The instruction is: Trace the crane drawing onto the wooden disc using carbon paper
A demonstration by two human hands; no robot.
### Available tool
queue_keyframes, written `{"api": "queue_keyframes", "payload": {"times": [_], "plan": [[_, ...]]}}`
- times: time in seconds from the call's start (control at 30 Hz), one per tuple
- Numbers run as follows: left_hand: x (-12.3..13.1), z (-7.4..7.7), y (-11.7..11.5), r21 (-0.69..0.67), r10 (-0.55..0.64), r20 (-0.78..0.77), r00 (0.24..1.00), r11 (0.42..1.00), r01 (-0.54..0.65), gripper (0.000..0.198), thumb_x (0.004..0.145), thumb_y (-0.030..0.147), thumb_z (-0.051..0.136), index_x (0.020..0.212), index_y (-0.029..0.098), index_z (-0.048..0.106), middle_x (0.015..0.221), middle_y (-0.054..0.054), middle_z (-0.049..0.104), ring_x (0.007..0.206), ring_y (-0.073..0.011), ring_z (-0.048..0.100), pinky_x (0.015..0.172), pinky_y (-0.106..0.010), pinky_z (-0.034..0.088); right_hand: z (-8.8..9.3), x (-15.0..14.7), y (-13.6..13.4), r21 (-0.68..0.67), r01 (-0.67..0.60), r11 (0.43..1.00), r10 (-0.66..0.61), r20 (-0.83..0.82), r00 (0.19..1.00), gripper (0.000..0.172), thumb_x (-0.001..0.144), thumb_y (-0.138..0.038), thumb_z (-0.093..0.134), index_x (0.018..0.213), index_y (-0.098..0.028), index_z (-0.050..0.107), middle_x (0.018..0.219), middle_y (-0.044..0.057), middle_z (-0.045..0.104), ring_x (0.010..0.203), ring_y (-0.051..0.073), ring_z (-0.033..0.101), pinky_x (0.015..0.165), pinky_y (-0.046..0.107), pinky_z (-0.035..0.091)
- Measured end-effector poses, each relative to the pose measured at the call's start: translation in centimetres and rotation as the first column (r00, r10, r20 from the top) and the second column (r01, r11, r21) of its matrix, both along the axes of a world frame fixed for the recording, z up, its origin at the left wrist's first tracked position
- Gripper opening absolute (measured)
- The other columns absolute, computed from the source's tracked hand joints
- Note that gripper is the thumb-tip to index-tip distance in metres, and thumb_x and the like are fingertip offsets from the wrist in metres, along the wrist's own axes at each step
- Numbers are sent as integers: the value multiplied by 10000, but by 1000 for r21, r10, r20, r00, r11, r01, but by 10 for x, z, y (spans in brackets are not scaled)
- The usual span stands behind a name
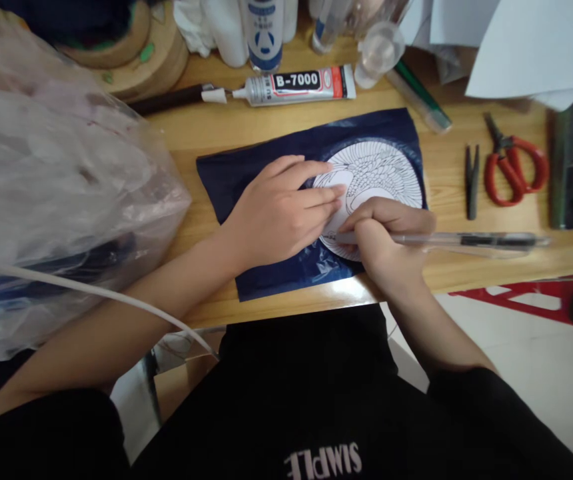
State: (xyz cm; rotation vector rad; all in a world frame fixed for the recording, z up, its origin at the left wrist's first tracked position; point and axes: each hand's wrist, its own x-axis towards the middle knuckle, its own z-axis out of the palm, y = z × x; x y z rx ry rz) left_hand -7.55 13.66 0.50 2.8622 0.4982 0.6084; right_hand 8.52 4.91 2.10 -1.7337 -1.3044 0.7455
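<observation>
A round white paper (381, 167) printed with a fine black line pattern of feather-like shapes lies on a dark blue sheet (246, 173). My left hand (281, 210) rests flat over the sheet, its fingers stretched out and their tips on the paper's left side. In my right hand (386, 240) a clear pen (466, 241) is gripped, its shaft pointing off to the right. The pen's tip end is at the lower left part of the paper, partly covered by my fingers.
A B-7000 glue tube (299, 87) lies behind the sheet. To the right are black tweezers (472, 183), red-handled pliers (515, 167) and a green pen-like stick (421, 97). Plastic bags (66, 167) crowd the left, with a white cable (91, 287) crossing over my left forearm.
</observation>
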Motion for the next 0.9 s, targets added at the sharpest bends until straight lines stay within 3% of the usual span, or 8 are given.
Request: {"api": "queue_keyframes", "payload": {"times": [0.23, 0.37, 0.73, 0.9], "plan": [[-1, 1, 0, 39, -16, 23, 1000, 999, 15, 253, 998, 256, 420, 1057, 217, 664, 1175, 54, 695, 1201, -238, 587, 990, -436, 490, 0, 0, 0, 7, 6, 1000, -6, 1, 1000, 212, 682, -92, 485, 532, -194, 594, 489, -42, 569, 466, 90, 505, 478, 232, 393], [0, 2, -1, 8, 4, -12, 1000, 1000, -4, 255, 1002, 270, 416, 1054, 245, 665, 1174, 59, 696, 1218, -227, 576, 1012, -429, 475, 1, -1, 0, 8, 11, 1000, -11, 2, 1000, 214, 678, -86, 480, 529, -191, 593, 483, -42, 561, 460, 87, 496, 473, 232, 385], [1, 8, -1, -124, -11, -70, 998, 992, 2, 302, 1023, 259, 363, 1072, 177, 650, 1184, 20, 692, 1261, -257, 533, 1042, -474, 442, 0, 0, 0, 4, 13, 1000, -13, -6, 1000, 222, 681, -86, 484, 507, -190, 574, 475, -39, 556, 453, 87, 488, 456, 228, 380], [0, 6, 0, -39, -7, -19, 1000, 999, 6, 288, 1011, 250, 390, 1054, 185, 667, 1174, 41, 696, 1205, -252, 581, 1003, -448, 481, 0, 0, 0, 1, 16, 1000, -16, -9, 1000, 225, 683, -85, 480, 505, -187, 573, 480, -35, 559, 454, 87, 487, 455, 229, 378]]}}
